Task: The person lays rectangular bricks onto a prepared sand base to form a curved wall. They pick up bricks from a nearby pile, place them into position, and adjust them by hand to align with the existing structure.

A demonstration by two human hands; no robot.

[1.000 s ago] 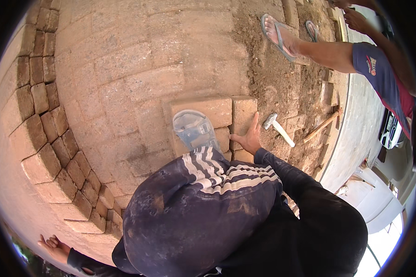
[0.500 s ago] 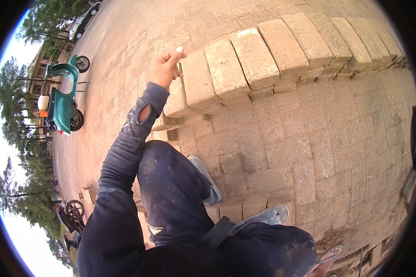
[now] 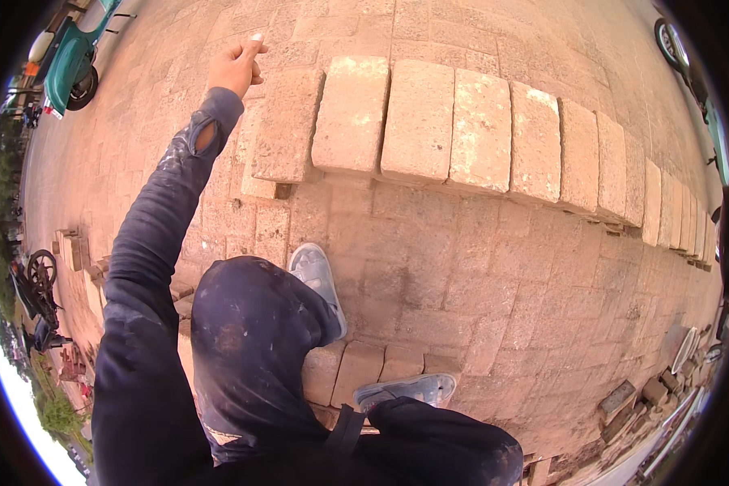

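Observation:
My left hand [image 3: 239, 66] reaches out over the near end of a raised row of tan paving bricks [image 3: 417, 117], holding nothing I can see, its fingers partly bent and apart. The closest brick [image 3: 287, 121] lies just below and to the right of it. My sandaled left foot [image 3: 316, 279] stands on the dusty paved ground [image 3: 429, 283]. My right foot [image 3: 405, 390] rests by a low line of bricks [image 3: 356, 366] behind it. My right hand is not in view.
A teal scooter [image 3: 69, 69] stands upper left and a dark motorbike [image 3: 36, 292] at the left edge, beside scattered brick stacks [image 3: 73, 251]. Loose bricks [image 3: 620, 397] lie lower right. Another vehicle [image 3: 676, 49] shows at the upper right rim.
The view has swung away from the hammer, the other person and the brick my right hand touched. My left hand now appears higher, at the row's end; my right hand has left the picture.

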